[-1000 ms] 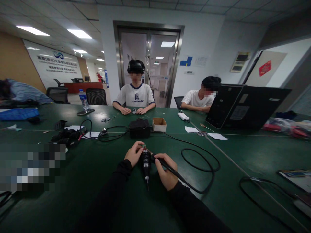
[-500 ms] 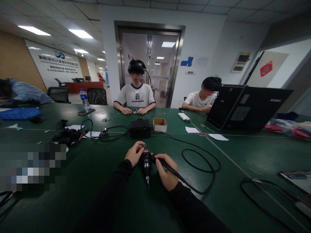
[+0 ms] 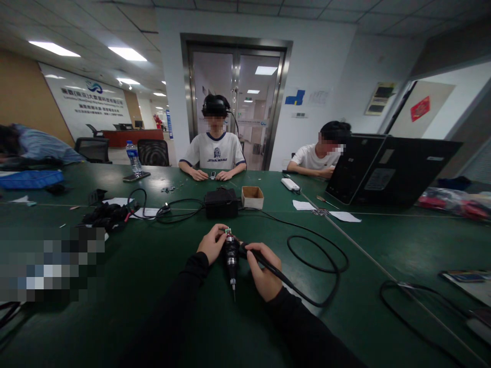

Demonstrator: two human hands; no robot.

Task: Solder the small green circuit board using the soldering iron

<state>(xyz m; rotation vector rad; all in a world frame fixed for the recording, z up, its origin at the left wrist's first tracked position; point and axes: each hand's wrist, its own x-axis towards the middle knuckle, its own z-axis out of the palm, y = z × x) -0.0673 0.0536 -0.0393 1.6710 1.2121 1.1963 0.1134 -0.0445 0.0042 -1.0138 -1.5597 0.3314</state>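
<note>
Between the finger and thumb of my left hand is a small green circuit board, pinched near its edge. My right hand is closed pen-fashion on a black corded soldering iron. Its thin front end points left, close to the board; I cannot tell whether they touch. Below the board and between my hands, a black and silver screwdriver-like power tool has its thin metal bit pointing back toward me. The board hides part of the tool's far end.
Ahead stands a black box with cables, beside a small open carton. A black cord loops at right. Black parts lie left. Across the green table sit two people; a computer case stands right.
The green board has tilted slightly in my left fingers, so more of its face shows. My right hand has shifted only slightly.
</note>
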